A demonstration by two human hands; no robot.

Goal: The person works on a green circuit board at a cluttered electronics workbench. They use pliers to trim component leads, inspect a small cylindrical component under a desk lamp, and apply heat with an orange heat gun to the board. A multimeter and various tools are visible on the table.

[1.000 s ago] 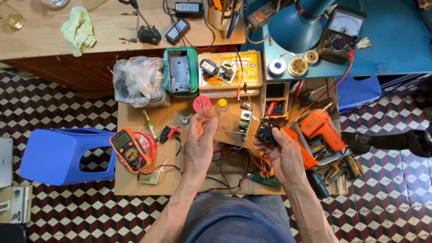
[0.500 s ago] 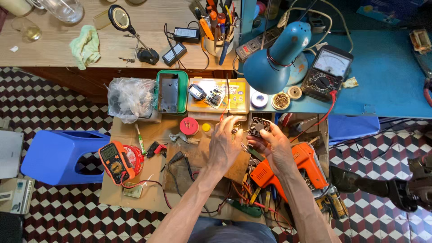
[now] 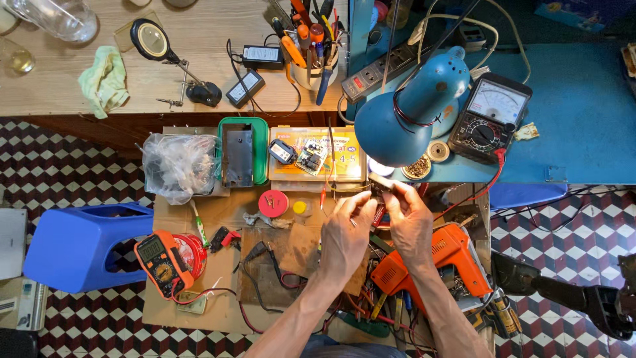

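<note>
Two bare forearms, uncovered from elbow to wrist, no sleeves in sight. Left hand (image 3: 344, 235) bare: no glove, no ring, no watch or band at the wrist. Right hand (image 3: 412, 225) equally bare, likewise without glove, ring or strap. Fingers slender, knuckles and tendons standing out on the backs of both hands. Fine hair visible along both forearms. Nails short, as far as can be made out at this size. Below the hands, between the two elbows at the bottom edge, a patch of blue-grey cloth, seemingly the lap or front of a garment; cut and kind impossible to tell.
</note>
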